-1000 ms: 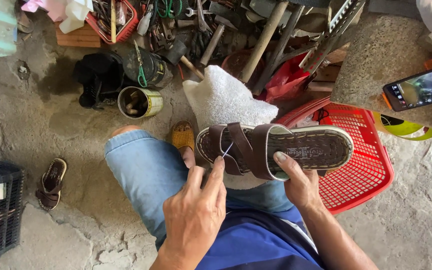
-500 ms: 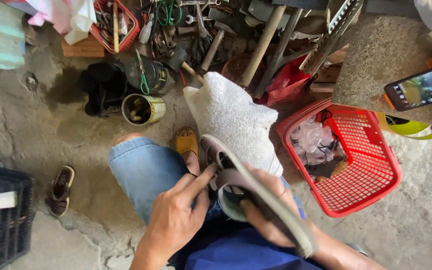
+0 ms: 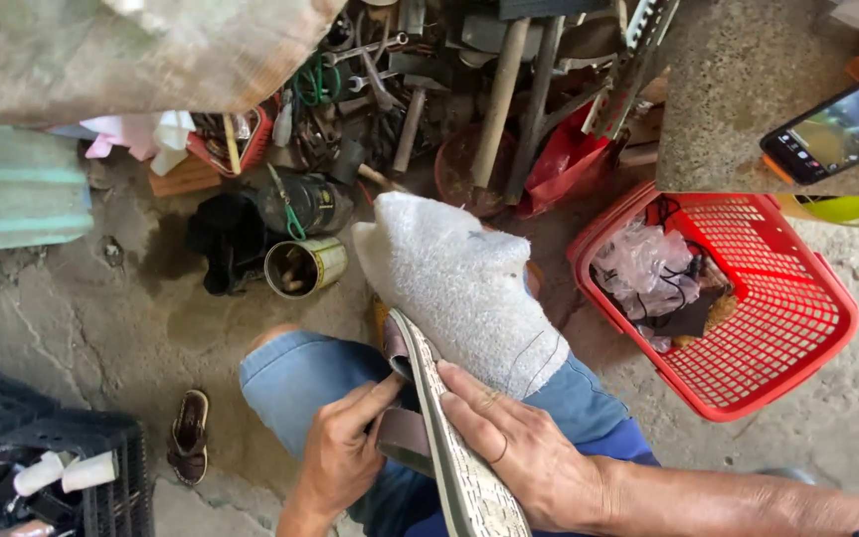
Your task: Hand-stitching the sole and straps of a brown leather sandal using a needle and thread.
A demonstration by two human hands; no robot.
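I hold a brown strapped sandal [image 3: 449,438] over my lap, turned on edge so its pale patterned sole faces right. My right hand [image 3: 524,452] lies flat against that sole. My left hand [image 3: 342,459] pinches the brown strap on the sandal's upper side. A white towel [image 3: 459,283] is draped over my right knee, just beyond the sandal's toe. My legs are in blue denim shorts [image 3: 300,383].
A red plastic basket [image 3: 797,328] with plastic bags stands at the right. A phone [image 3: 837,124] rests on a concrete block. Tools, hammers, a tin can [image 3: 305,267] and a dark bag crowd the far side. A small sandal [image 3: 191,438] and black crate [image 3: 101,487] lie at left.
The sandal went from lying flat, upper side toward me, to standing on edge with its sole turned right. My right hand moved onto the sole, and my view shifted closer.
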